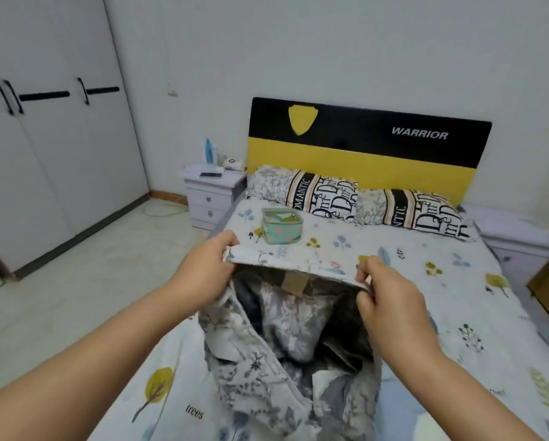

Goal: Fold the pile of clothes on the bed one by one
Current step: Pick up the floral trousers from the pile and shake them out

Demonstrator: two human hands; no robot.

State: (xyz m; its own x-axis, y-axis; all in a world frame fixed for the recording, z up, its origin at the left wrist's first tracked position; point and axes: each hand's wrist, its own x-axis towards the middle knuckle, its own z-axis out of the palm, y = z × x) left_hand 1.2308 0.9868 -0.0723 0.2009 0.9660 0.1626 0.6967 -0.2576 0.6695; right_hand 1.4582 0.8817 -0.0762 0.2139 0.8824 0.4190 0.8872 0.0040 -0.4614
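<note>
Head view looks down a bed [457,297] whose sheet shows trees and leaves. Nearest, over the foot end, a grey-and-white floral garment [285,361] hangs crumpled, held up off the sheet by its top band. Left hand [208,268] pinches the band's left end, thumb on top and fingers curled under. Right hand [390,297] grips the right end, fingers curled round the edge. A brown tag [295,283] shows just under the band, between the hands. Beyond them, toward the head end near the left edge, sits a small teal pouch [282,226]. Two pillows [355,202] with black lettering lie side by side along the head edge, against a black-and-yellow headboard [368,148]. A white nightstand [211,194] stands beside the bed's far left corner, and white wardrobe doors [50,138] line the left wall.
</note>
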